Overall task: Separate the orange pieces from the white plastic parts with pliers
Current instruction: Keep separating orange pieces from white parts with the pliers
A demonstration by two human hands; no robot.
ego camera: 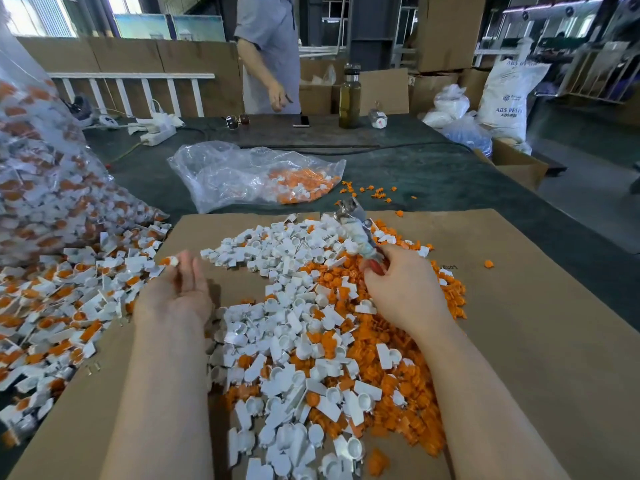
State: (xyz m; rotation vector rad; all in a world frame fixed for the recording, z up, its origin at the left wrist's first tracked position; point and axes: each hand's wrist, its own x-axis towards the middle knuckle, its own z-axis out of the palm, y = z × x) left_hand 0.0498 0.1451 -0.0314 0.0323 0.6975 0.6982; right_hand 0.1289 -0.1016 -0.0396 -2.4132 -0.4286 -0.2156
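Note:
My right hand (403, 289) grips the taped handles of the pliers (356, 226), whose metal jaws point up and away over the pile. My left hand (180, 289) pinches a small white part with an orange piece (170, 260) at its fingertips, to the left of the pliers. Between my arms lies a heap of separated white plastic parts (294, 327) mixed with loose orange pieces (398, 393) on a sheet of cardboard (519, 358). To the left, unseparated white-and-orange parts (62, 299) spill from a big clear bag (41, 188).
A second clear bag (256, 174) with orange and white parts lies beyond the cardboard. Stray orange pieces (375, 194) dot the dark table. A person (270, 53) stands at the far edge near a bottle (349, 98), phone (301, 121) and power strip (157, 135).

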